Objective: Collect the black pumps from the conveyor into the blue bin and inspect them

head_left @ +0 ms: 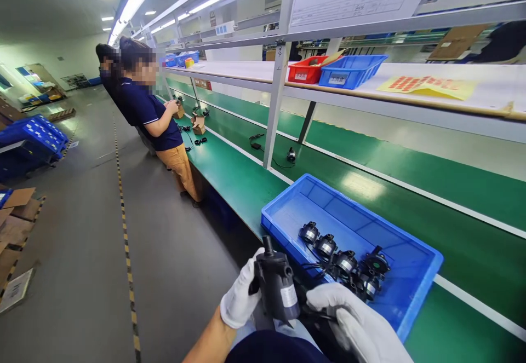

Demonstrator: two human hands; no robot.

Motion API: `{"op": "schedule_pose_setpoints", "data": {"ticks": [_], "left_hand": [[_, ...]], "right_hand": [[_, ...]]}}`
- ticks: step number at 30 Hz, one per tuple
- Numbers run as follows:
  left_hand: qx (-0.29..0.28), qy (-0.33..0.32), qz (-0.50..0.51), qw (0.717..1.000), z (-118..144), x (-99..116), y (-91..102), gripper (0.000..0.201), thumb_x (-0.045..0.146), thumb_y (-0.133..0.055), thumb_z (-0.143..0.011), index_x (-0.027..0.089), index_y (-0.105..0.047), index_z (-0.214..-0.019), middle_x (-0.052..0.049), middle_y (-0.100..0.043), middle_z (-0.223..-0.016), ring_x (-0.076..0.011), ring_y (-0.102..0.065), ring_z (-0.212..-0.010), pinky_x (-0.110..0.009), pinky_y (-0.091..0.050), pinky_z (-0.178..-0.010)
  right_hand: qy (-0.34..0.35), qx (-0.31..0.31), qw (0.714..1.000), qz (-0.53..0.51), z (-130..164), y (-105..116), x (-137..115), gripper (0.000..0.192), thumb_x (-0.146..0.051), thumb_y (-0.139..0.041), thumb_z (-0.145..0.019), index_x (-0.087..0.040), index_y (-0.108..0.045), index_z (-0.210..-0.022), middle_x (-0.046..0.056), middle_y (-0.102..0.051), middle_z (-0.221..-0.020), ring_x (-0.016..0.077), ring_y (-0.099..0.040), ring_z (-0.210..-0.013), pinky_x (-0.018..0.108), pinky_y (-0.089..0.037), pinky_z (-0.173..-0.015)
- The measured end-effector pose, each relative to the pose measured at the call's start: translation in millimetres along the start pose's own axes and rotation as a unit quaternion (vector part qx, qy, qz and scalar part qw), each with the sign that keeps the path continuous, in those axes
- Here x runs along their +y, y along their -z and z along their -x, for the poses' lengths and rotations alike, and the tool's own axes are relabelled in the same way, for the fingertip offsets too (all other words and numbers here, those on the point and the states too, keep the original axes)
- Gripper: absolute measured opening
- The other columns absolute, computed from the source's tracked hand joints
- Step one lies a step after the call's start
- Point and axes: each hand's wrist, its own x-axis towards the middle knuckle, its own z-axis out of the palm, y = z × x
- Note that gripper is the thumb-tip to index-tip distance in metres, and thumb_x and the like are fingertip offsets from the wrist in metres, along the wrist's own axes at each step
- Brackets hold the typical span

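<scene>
My left hand (240, 294), in a white glove, is closed around the side of a black pump (276, 283). The pump has a nozzle pointing up and a pale label on its lower side. On its right, my gloved right hand (355, 316) is closed with its fingers curled around a black cable (322, 315); part of the cable is hidden by the hand. Just beyond both hands stands a blue bin (415, 251) on the green bench. Several similar black pumps (346, 264) with cables lie inside it.
A conveyor (361, 185) runs behind the bench, carrying a pump (291, 155) with its cable. A shelf post (276, 100) rises beyond the bin. Overhead, the shelf holds a red tray (304, 74) and a blue tray (353, 73). Two people stand along the bench at left.
</scene>
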Motion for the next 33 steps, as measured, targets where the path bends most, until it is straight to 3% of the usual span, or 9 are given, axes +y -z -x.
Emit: {"op": "schedule_pose_setpoints", "data": {"ticks": [2, 4, 6, 9, 11, 13, 19, 24, 33], "left_hand": [[-0.001, -0.079, -0.156, 0.985, 6.1, 7.3, -3.4, 0.069, 0.073, -0.062, -0.082, 0.023, -0.062, -0.130, -0.009, -0.064, -0.127, -0.0287, -0.055, -0.122, -0.042, -0.039, -0.109], [-0.021, -0.159, -0.296, 0.942, 10.2, 13.7, -8.7, 0.077, 0.075, -0.063, -0.078, 0.024, -0.055, -0.135, -0.010, -0.063, -0.124, -0.0284, -0.060, -0.112, -0.042, -0.047, -0.102], [-0.009, -0.256, -0.402, 0.879, 12.6, 17.5, -13.8, 0.086, 0.080, -0.063, -0.074, 0.026, -0.049, -0.139, -0.009, -0.062, -0.115, -0.0255, -0.064, -0.097, -0.040, -0.053, -0.090], [0.023, -0.381, -0.529, 0.758, 15.1, 19.2, -19.1, 0.098, 0.086, -0.060, -0.069, 0.029, -0.040, -0.145, -0.007, -0.059, -0.107, -0.0228, -0.065, -0.087, -0.038, -0.055, -0.079], [0.036, -0.430, -0.587, 0.685, 16.7, 19.6, -22.2, 0.101, 0.088, -0.056, -0.070, 0.026, -0.037, -0.147, -0.007, -0.058, -0.104, -0.0225, -0.065, -0.084, -0.037, -0.056, -0.075], [0.046, -0.450, -0.622, 0.639, 18.0, 20.7, -25.8, 0.102, 0.088, -0.052, -0.072, 0.022, -0.036, -0.147, -0.008, -0.059, -0.102, -0.0218, -0.065, -0.082, -0.036, -0.057, -0.071], [0.080, -0.442, -0.670, 0.592, 18.4, 27.5, -36.1, 0.099, 0.090, -0.044, -0.075, 0.017, -0.038, -0.142, -0.008, -0.061, -0.096, -0.0212, -0.065, -0.079, -0.036, -0.058, -0.069], [0.087, -0.428, -0.683, 0.586, 17.1, 32.9, -39.3, 0.096, 0.090, -0.039, -0.077, 0.017, -0.040, -0.139, -0.007, -0.063, -0.094, -0.0202, -0.066, -0.078, -0.034, -0.058, -0.067], [0.098, -0.419, -0.695, 0.576, 15.4, 36.0, -38.9, 0.097, 0.091, -0.035, -0.076, 0.016, -0.040, -0.137, -0.007, -0.063, -0.092, -0.0206, -0.066, -0.076, -0.036, -0.058, -0.066]], "right_hand": [[-0.009, 0.006, 0.999, -0.037, -2.6, -3.6, -0.4, 0.052, -0.068, -0.039, -0.094, -0.028, -0.072, -0.089, 0.005, -0.068, -0.071, 0.0240, -0.066, -0.065, 0.033, -0.057, -0.064], [-0.021, 0.012, 0.999, -0.049, -4.9, -6.0, -5.2, 0.058, -0.071, -0.036, -0.094, -0.026, -0.071, -0.085, 0.003, -0.058, -0.060, 0.0206, -0.056, -0.055, 0.031, -0.051, -0.056], [-0.029, 0.012, 0.998, -0.062, -6.6, -6.9, -13.6, 0.063, -0.075, -0.035, -0.093, -0.024, -0.070, -0.084, 0.002, -0.054, -0.061, 0.0177, -0.049, -0.055, 0.030, -0.045, -0.055], [-0.020, 0.015, 0.995, -0.100, -7.9, -6.8, -24.5, 0.068, -0.080, -0.032, -0.091, -0.021, -0.065, -0.082, 0.001, -0.054, -0.071, 0.0153, -0.045, -0.059, 0.028, -0.040, -0.056], [0.004, 0.014, 0.994, -0.109, -8.8, -6.6, -26.7, 0.069, -0.083, -0.030, -0.090, -0.021, -0.060, -0.080, 0.000, -0.054, -0.075, 0.0142, -0.045, -0.060, 0.027, -0.039, -0.056], [0.021, 0.013, 0.994, -0.107, -10.0, -6.5, -26.1, 0.070, -0.084, -0.028, -0.089, -0.022, -0.056, -0.077, -0.001, -0.052, -0.072, 0.0137, -0.044, -0.058, 0.026, -0.038, -0.054], [0.032, -0.006, 0.994, -0.106, -12.1, -6.8, -28.5, 0.071, -0.080, -0.023, -0.093, -0.021, -0.057, -0.072, 0.001, -0.056, -0.069, 0.0161, -0.050, -0.063, 0.029, -0.043, -0.062], [-0.002, -0.016, 0.993, -0.114, -13.3, -7.3, -27.2, 0.070, -0.079, -0.023, -0.094, -0.021, -0.060, -0.080, 0.004, -0.060, -0.077, 0.0201, -0.055, -0.071, 0.034, -0.047, -0.070], [-0.019, -0.037, 0.986, -0.162, -20.9, -10.1, -18.4, 0.069, -0.079, -0.026, -0.094, -0.020, -0.060, -0.081, 0.001, -0.056, -0.074, 0.0163, -0.048, -0.067, 0.029, -0.043, -0.064]]}}
